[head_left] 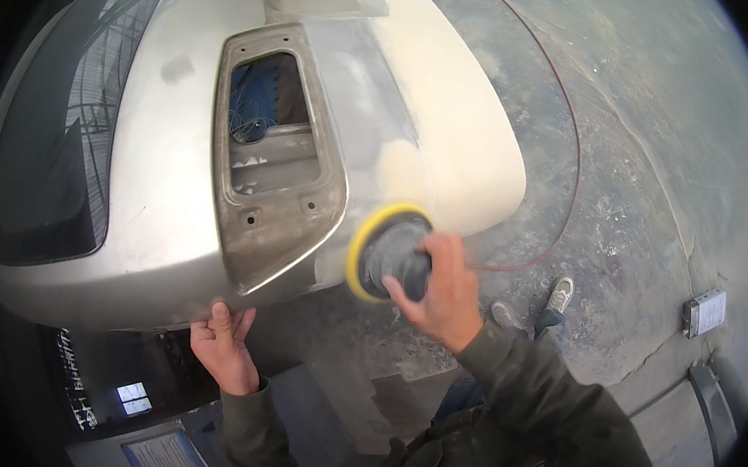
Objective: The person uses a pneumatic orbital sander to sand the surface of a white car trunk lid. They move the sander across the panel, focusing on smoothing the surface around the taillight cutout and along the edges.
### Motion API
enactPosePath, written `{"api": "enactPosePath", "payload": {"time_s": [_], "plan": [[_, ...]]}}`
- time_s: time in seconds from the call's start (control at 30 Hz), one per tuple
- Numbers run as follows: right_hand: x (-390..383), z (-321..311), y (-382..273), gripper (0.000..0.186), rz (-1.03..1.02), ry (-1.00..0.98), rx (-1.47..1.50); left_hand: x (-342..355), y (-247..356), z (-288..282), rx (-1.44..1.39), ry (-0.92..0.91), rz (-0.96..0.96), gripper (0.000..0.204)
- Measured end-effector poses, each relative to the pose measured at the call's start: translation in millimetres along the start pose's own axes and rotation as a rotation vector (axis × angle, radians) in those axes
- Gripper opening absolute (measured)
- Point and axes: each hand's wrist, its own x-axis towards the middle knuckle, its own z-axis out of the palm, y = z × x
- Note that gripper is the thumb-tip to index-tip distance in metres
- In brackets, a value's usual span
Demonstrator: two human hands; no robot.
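Note:
A silver vehicle panel (163, 173) with a dark glass window (44, 181), a rectangular cut-out ringed by bare metal (274, 217) and patches of cream filler (461, 135) fills the upper view. My right hand (439, 296) grips a round sander (390, 252) with a yellow-rimmed pad, held against or just over the grey primed area right of the opening. My left hand (225, 345) holds the panel's lower edge below the cut-out, thumb and fingers curled on it.
A red hose (569, 205) curves over the concrete floor (666, 98) from behind the sander. My shoes (560, 296) show at right. A small silver box (703, 312) and a dark curved piece (711, 409) lie at right. A printed sheet (165, 454) is below left.

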Motion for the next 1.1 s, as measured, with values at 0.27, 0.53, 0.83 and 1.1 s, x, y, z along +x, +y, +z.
{"api": "enactPosePath", "payload": {"time_s": [0.27,0.53,0.83,1.1], "plan": [[13,6,-19,0.056,-0.045,0.076,-0.068,-2,2,8,-0.020,-0.006,0.031,0.041],[-46,33,-28,0.054,-0.092,0.127,-0.054,-1,-3,9,-0.049,-0.041,0.062,0.040],[-39,45,-43,0.060,-0.086,0.127,-0.042,18,5,-27,-0.202,-0.073,0.168,0.054],[-56,64,-62,0.059,-0.106,0.117,-0.053,30,12,-45,-0.170,-0.088,0.169,0.052]]}}
